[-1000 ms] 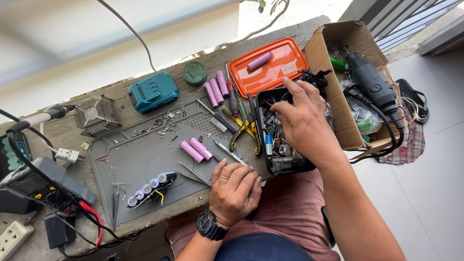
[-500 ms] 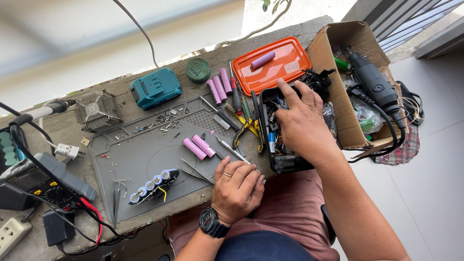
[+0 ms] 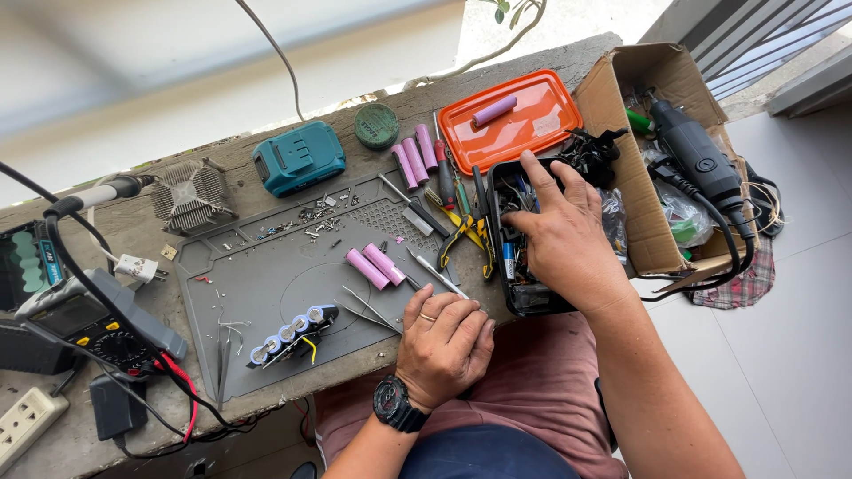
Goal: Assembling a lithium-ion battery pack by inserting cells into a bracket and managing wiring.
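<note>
My right hand (image 3: 557, 232) reaches into a black tray (image 3: 525, 300) full of small tools and parts, fingers spread among them; what the fingertips touch is hidden. My left hand (image 3: 446, 341), with a ring and a black wristwatch, rests curled on the front edge of the grey work mat (image 3: 257, 284), holding nothing that I can see. Just left of it lie thin tweezers (image 3: 366, 308), a screwdriver (image 3: 437, 273) and two pink battery cells (image 3: 376, 266). A row of blue-capped cells in a black holder (image 3: 291, 335) lies on the mat's lower part.
An orange tray (image 3: 524, 133) holds one pink cell; three more pink cells (image 3: 415, 157) lie beside it. A teal battery pack (image 3: 298, 158), a heatsink (image 3: 188, 195), a multimeter (image 3: 89, 321) and a power strip (image 3: 27, 424) are to the left. A cardboard box (image 3: 621, 160) holds a rotary tool.
My right hand has shifted slightly inside the black tray, fingers moving among the parts. My left hand stays on the mat's edge.
</note>
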